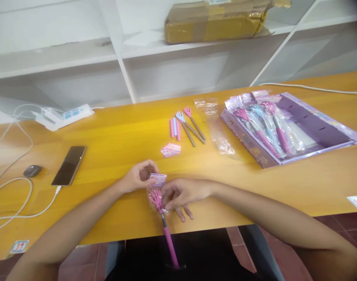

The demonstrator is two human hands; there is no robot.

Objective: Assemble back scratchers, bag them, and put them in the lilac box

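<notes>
A pink hand-shaped back scratcher point(170, 246) with a metal shaft lies inside a clear plastic bag point(151, 197), its handle sticking out past the table's front edge over my lap. My left hand point(139, 175) pinches a small purple printed card point(158, 179) at the top of the bag. Beside the scratcher's pink head, my right hand point(180, 193) has thumb and index finger closed at the bag's edge, the other fingers loosely spread. Whether the card sits inside the bag or just over it, I cannot tell.
Beyond my hands lie loose printed cards point(170, 150), pink and blue handle sleeves point(174, 128), scratcher rods point(192, 127) and empty clear bags point(215, 125). A purple box point(321, 150) holds bagged scratchers. Leftward are a phone point(69, 166), a black case point(32, 170) and a power strip point(67, 117).
</notes>
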